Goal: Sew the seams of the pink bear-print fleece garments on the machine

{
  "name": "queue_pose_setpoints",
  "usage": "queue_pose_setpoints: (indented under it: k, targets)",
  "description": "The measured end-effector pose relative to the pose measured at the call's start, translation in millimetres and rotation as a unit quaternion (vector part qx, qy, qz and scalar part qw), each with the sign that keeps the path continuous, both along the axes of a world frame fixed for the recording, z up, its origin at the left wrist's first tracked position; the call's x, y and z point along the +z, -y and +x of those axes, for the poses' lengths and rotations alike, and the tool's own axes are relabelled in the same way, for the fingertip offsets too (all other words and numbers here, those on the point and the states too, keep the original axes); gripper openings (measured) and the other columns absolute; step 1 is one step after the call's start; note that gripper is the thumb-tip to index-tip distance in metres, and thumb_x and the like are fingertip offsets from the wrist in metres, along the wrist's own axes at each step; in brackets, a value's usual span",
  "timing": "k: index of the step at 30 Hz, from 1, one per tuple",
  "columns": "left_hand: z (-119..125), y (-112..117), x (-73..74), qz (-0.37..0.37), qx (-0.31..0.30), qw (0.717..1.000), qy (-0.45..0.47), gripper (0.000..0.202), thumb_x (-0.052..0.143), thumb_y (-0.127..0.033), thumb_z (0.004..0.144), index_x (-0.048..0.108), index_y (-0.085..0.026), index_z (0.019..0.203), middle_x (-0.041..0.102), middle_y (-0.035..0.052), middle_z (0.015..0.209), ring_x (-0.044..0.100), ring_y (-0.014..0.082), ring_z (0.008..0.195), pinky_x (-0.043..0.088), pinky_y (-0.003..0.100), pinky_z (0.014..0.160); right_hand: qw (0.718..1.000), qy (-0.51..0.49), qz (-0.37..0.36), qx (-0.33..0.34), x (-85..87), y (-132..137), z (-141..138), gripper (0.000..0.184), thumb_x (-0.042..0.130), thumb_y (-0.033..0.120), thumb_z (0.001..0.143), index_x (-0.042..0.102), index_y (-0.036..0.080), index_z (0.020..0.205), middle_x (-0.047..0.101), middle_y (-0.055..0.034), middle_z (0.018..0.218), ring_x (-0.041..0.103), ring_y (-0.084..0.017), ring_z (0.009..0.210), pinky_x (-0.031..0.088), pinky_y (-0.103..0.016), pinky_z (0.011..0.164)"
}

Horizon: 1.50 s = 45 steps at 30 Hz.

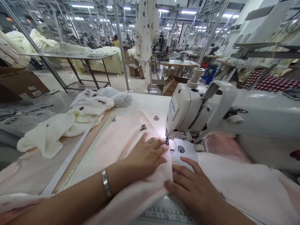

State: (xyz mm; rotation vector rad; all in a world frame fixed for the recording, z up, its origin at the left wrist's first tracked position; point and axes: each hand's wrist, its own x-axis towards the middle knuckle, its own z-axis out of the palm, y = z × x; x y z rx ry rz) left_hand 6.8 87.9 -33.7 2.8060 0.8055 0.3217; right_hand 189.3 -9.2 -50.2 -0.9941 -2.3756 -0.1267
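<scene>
Pale pink plush fabric (pixel 107 143) with small printed bears lies over the machine bed and reaches under the needle area of a white sewing machine (pixel 182 109). My left hand (pixel 142 157) rests flat on this fabric, its fingertips just left of the presser foot (pixel 167 141). At the fabric's right edge is my right hand (pixel 192 182), fingers apart, the thumb touching the edge and the other fingertips by the metal needle plate (pixel 186 153). A printed ruler scale (pixel 164 214) shows on the bed below. Whatever lies beneath my left palm is hidden.
Cream spotted fabric (pixel 82 109) is heaped at the left table edge, beside a clear plastic bag (pixel 117 95). More pink fabric (pixel 236 165) lies right of the needle. A metal pole (pixel 120 47) and a fabric-laden table (pixel 77 56) stand behind; cardboard boxes (pixel 21 84) sit left.
</scene>
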Motion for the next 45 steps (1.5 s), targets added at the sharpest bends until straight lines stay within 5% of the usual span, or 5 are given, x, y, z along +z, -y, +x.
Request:
queue_pose_setpoints:
  k: [17,30,37,41,45]
  targets:
    - [-9.4,-15.7,9.0,-0.141,-0.026,0.987,0.073,0.023,0.037,-0.026,0.095,0.059,-0.025,0.103,0.049,0.0026,0.13,0.045,0.0179,0.119,0.018,0.046,0.107,1.0,0.01,0.0,-0.028,2.3,8.9,-0.2,0.024,0.04,0.016,0.09,0.064,0.017,0.093,0.068,-0.0013,0.096,0.055,-0.017,0.082,0.033,-0.036,0.084]
    - [-4.1,-47.1,0.4,0.001,-0.069,0.996,0.053,0.012,0.044,-0.023,0.092,0.056,-0.021,0.094,0.056,0.0054,0.113,0.051,0.0189,0.101,0.03,0.039,0.095,0.997,0.05,0.006,-0.066,0.6,-23.0,4.2,0.018,0.046,0.013,0.087,0.062,0.02,0.091,0.067,-0.0007,0.092,0.054,-0.017,0.078,0.032,-0.036,0.078]
    - [7.0,-76.6,-3.8,0.054,0.047,0.997,0.036,0.032,0.049,-0.031,0.089,0.047,-0.016,0.117,0.047,0.0131,0.129,0.042,0.0261,0.119,0.027,0.044,0.103,0.992,0.057,0.025,-0.114,1.8,-48.3,11.1,0.022,0.045,0.014,0.086,0.062,0.017,0.1,0.063,-0.0076,0.082,0.055,-0.022,0.078,0.04,-0.037,0.074]
    - [6.1,-53.7,-21.3,0.053,0.13,0.99,0.021,0.05,0.039,-0.038,0.092,0.038,-0.008,0.131,0.03,0.0225,0.142,0.023,0.0359,0.133,0.022,0.056,0.105,0.997,0.033,-0.007,-0.071,20.3,-40.6,-14.7,0.022,0.041,0.019,0.09,0.061,0.02,0.099,0.066,-0.0029,0.081,0.058,-0.017,0.073,0.044,-0.031,0.068]
    - [-6.2,-1.4,-47.0,0.024,0.048,0.999,-0.01,0.04,0.038,-0.036,0.09,0.046,-0.029,0.128,0.043,0.0047,0.138,0.032,0.0289,0.131,0.032,0.055,0.101,0.997,-0.039,-0.035,0.056,33.8,-29.9,-75.3,0.033,0.029,0.038,0.097,0.054,0.023,0.112,0.066,0.0028,0.107,0.057,-0.008,0.103,0.042,-0.018,0.089]
